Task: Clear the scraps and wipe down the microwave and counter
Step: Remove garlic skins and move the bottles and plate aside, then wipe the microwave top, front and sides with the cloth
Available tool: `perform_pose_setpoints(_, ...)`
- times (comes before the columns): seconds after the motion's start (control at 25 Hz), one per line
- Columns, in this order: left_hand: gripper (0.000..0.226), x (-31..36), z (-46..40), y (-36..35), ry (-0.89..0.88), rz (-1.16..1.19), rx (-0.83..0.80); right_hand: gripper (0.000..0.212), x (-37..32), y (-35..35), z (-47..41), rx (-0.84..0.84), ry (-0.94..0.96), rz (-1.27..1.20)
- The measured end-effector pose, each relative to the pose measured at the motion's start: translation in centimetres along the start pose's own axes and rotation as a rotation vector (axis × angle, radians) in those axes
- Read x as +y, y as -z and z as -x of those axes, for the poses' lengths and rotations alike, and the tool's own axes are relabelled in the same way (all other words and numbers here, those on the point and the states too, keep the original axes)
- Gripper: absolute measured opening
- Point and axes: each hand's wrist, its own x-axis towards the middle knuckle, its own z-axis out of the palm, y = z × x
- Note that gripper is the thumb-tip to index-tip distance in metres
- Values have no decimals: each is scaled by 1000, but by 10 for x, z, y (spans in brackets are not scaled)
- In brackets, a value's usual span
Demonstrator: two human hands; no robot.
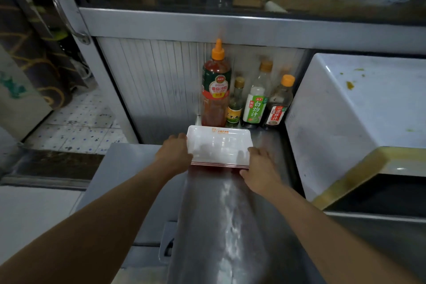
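Note:
A stack of white rectangular trays (220, 145) with red edges sits on the steel counter (221, 214), just in front of the sauce bottles. My left hand (176, 151) grips the stack's left side and my right hand (259, 167) grips its right front corner. The white microwave (345, 110) stands to the right, with yellow-green food scraps (350, 85) on its top and a yellowed front edge.
Several sauce bottles stand against the back wall: a tall ketchup bottle (215, 85), a small green bottle (235, 106), a white-labelled bottle (257, 99) and a dark one (277, 104). A glass cabinet runs above. The counter drops off at the left to a tiled floor (76, 127).

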Motion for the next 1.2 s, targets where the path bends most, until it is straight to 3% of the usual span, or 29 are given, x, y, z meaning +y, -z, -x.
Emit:
perform_pose_setpoints(0.32, 55, 52, 84, 19, -224, -144, -45, 53, 1, 50, 104, 10, 20, 34)
perform_pose_setpoints(0.68, 49, 127, 163, 4, -446, -194, -103, 56, 62, 80, 192, 49, -81, -13)
perform_pose_setpoints(0.84, 54, 164, 194, -22, -488, -179, -144, 60, 113, 88, 224, 83, -124, -8)
perform_pose_setpoints(1.2, 57, 237, 290, -100, -434, -184, -209, 68, 235, 80, 297, -17, -187, -56)
